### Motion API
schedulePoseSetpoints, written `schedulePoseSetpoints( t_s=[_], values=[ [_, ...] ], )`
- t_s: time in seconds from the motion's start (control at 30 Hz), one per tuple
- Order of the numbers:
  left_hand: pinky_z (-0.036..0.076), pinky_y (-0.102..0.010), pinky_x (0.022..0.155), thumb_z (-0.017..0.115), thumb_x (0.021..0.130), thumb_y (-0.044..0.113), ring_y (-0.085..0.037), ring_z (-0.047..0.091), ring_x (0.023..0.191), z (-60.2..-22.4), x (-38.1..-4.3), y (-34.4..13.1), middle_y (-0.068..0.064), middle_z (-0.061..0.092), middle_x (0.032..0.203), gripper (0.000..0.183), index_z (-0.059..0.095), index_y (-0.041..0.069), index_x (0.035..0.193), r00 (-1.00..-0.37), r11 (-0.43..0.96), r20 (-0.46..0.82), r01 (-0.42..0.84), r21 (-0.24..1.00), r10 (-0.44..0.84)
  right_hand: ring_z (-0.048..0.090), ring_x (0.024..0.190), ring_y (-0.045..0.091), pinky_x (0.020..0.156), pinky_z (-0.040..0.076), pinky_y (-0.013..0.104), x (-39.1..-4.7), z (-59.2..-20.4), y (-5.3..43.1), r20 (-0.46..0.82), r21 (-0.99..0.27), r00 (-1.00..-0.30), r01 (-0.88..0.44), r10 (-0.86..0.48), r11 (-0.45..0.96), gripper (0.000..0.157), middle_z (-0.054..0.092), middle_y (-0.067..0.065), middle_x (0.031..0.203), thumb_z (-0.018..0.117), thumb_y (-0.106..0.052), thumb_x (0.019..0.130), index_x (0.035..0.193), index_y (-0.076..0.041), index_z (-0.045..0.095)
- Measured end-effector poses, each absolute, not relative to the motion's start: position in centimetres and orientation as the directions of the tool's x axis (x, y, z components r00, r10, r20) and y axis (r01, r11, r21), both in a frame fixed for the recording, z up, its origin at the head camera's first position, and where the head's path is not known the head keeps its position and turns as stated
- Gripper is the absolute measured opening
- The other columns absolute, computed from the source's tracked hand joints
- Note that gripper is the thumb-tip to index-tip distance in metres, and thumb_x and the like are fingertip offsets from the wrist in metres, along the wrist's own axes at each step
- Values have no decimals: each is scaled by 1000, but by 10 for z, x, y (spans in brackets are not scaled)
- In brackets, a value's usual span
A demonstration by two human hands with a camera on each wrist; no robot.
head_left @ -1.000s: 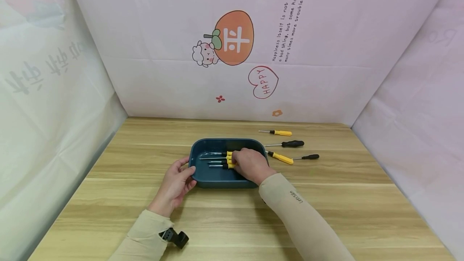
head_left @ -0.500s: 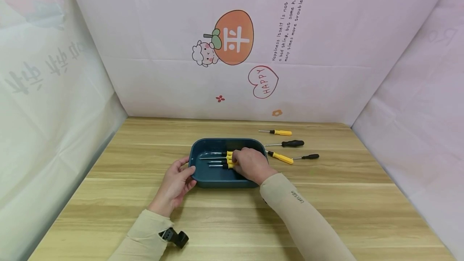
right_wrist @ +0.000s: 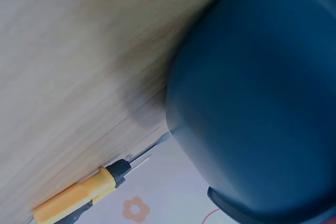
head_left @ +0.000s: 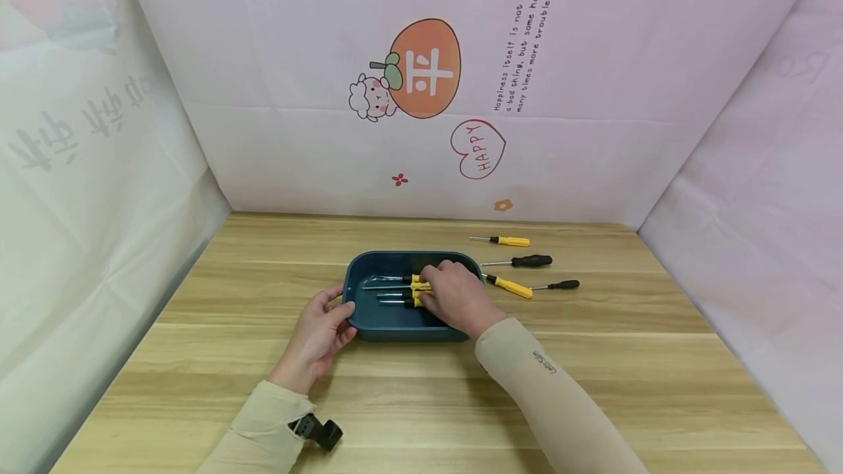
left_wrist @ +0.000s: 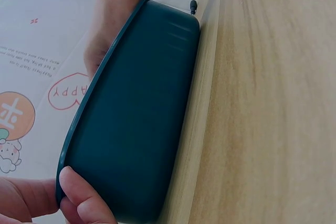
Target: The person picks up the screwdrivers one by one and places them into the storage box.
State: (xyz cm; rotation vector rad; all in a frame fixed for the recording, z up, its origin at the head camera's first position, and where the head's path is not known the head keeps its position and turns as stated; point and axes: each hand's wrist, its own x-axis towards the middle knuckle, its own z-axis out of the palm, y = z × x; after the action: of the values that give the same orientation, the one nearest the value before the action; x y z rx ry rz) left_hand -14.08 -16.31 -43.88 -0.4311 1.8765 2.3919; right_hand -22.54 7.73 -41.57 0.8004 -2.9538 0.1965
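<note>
Yellow-handled screwdrivers [head_left: 416,286] lie side by side in the blue box [head_left: 411,335] on the worktop [head_left: 395,401]. In the head view, the left hand [head_left: 323,331] pinches the box rim at 9 o'clock. The right hand [head_left: 457,298] reaches in from 4 o'clock, fingers curved over the handles; whether they grip, I cannot tell. Four loose screwdrivers [head_left: 532,261] lie outside, between 2 and 3 o'clock.

In the left wrist view, the left hand holds the rim at 7 o'clock; if this hold weakens, a push inside could slide the box.

In the right wrist view, one loose screwdriver's tip, toward 6 o'clock, comes near the box; a sliding box might knock it.
</note>
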Motion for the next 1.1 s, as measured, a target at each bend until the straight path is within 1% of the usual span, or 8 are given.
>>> schedulePoseSetpoints(
  t_s=[0.3,0.5,0.67,0.77,0.87,1.03,1.1],
  values=[
    [56,-18,67,54,108,9,-11,61,78,-438,-141,-163,-11,58,109,48,43,8,154,-958,-248,-263,-228,941,-117,59,121,27,105,53,44,-223,-416,81,207,-88,-838,-530,-505,844,42,64,9,131,68,-41,101,137,-19,64],
    [57,-18,68,54,108,10,-12,62,81,-438,-140,-163,-12,58,111,48,43,9,154,-957,-242,-264,-231,943,-118,55,131,33,112,48,50,-221,-416,83,242,-85,-827,-540,-508,838,49,58,13,142,68,-43,101,143,-19,59],
    [56,-18,67,54,108,9,-12,62,78,-438,-140,-164,-11,58,110,48,42,8,155,-958,-247,-264,-230,941,-112,48,140,37,119,40,55,-220,-414,83,238,-72,-844,-508,-480,858,61,46,16,157,67,-48,100,152,-20,50],
    [56,-18,66,54,107,8,-11,61,77,-438,-141,-164,-11,58,108,49,42,7,155,-960,-252,-261,-227,941,-107,43,145,38,122,35,56,-220,-413,83,238,-56,-854,-488,-463,871,66,39,16,163,66,-51,100,156,-22,45],
    [56,-18,66,54,107,8,-11,61,77,-438,-142,-165,-11,59,108,49,42,6,155,-961,-253,-256,-223,941,-105,38,149,40,124,31,57,-220,-411,83,242,-41,-853,-485,-462,874,70,33,17,166,65,-53,100,158,-22,42],
    [56,-18,65,54,107,7,-11,62,76,-438,-143,-166,-11,59,108,49,43,7,154,-960,-256,-259,-226,940,-107,31,153,43,125,28,58,-220,-412,85,262,-11,-843,-489,-470,872,73,27,21,169,61,-56,101,160,-20,39],
    [56,-18,65,54,107,7,-11,62,76,-438,-144,-166,-11,59,108,49,43,7,154,-959,-256,-262,-228,940,-107,27,154,44,126,26,58,-221,-413,86,262,-9,-846,-484,-465,875,74,24,21,170,59,-58,101,162,-22,38]
  ],
)
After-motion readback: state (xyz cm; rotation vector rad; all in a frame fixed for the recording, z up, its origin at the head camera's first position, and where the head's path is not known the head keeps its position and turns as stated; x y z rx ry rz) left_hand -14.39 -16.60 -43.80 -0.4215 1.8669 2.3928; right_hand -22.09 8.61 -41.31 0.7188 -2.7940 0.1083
